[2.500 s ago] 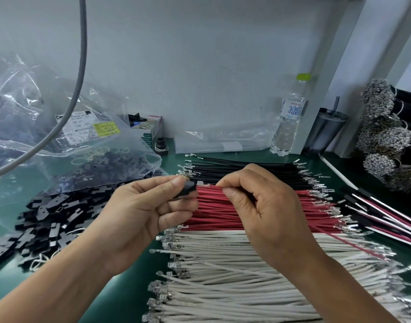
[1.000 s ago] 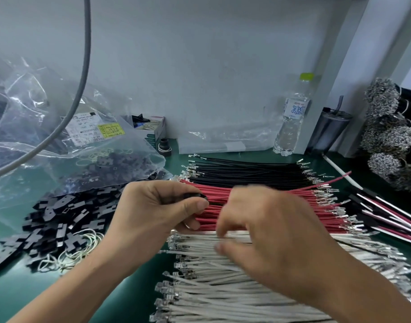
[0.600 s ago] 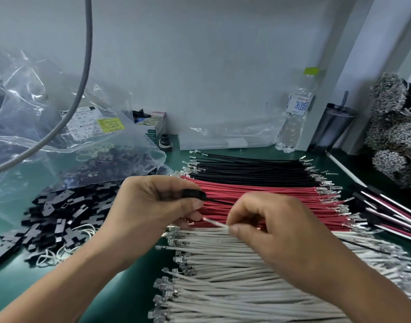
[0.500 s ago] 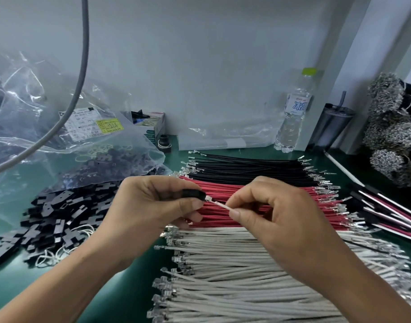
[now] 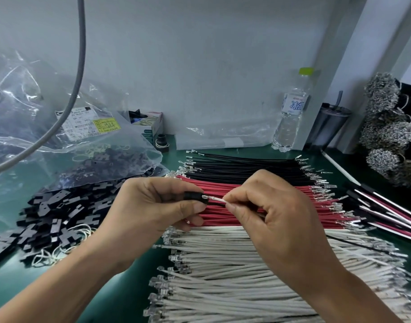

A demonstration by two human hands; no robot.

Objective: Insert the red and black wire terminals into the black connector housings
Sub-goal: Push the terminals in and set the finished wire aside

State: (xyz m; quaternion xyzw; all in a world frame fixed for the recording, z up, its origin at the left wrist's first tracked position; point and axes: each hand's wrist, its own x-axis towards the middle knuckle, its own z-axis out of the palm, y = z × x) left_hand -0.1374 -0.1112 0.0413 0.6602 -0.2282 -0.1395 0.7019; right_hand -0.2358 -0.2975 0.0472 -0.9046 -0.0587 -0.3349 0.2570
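Head view, centre of the frame: your left hand [image 5: 153,210] pinches a small black plastic connector housing [image 5: 196,197] between thumb and curled fingers, and your right hand [image 5: 276,213] pinches a thin white insulated wire [image 5: 219,200] between thumb and forefinger, its metal terminal [image 5: 205,197] right at the housing's mouth. Whether the terminal has entered the cavity you cannot tell from here.

Risks, as a judgement: you hold the wire a little back from the terminal, so a push could bow the soft wire instead of driving the terminal in. If the terminal is rolled the wrong way round, it may jam or fail to latch. The task calls for red and black wires, and this one looks white, so check the colour before seating it.

Below your hands lies the row of white wires [image 5: 246,287]; behind them, mid-frame, the row of red wires [image 5: 281,206], then the row of black wires [image 5: 246,166]. At left is a loose heap of black housings [image 5: 55,217], with a clear plastic bag [image 5: 60,136] of more at upper left. At upper right a clear water bottle [image 5: 290,117] stands beside a dark tumbler [image 5: 330,124]. A grey cable [image 5: 67,106] hangs across the upper left. Nothing stands between the terminal and the housing; your own fingers hide the housing's far side.
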